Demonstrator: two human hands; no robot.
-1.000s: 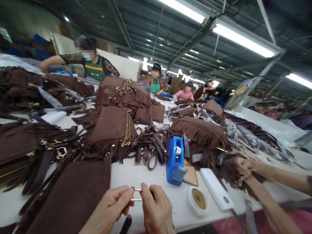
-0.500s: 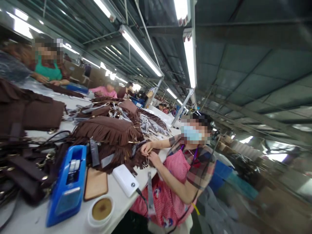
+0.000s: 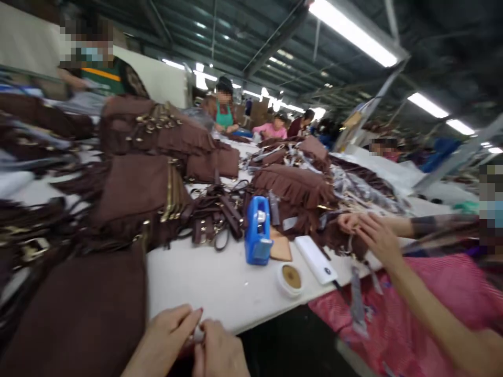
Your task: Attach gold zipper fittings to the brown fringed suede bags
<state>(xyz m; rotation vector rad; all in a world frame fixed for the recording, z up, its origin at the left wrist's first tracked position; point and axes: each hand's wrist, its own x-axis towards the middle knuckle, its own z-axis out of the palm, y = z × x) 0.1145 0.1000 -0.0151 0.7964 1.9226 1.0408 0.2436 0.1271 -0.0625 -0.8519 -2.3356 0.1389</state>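
Observation:
My left hand (image 3: 167,337) and my right hand (image 3: 220,346) meet at the table's front edge, low in the view. Both are closed, the fingers pinched together around a small pale, greyish thing (image 3: 198,333). What it is I cannot make out; the fingers cover most of it. Left of my hands lies a large dark brown bag piece (image 3: 78,309). Beyond them on the white table (image 3: 188,277) are brown straps with metal rings (image 3: 214,217) and a blue tape dispenser (image 3: 257,230).
A round tub of brownish paste (image 3: 291,277), a white power bank (image 3: 316,259) with a cable and a tan pad (image 3: 280,246) stand to the right. A co-worker's hands (image 3: 369,230) work there on brown fringe. Brown fringed bags (image 3: 293,183) are piled behind; other people sit farther back.
The view has swung left and down, so the tape dispenser and the co-worker sit farther right. My two hands, out of sight before, now show at the bottom.

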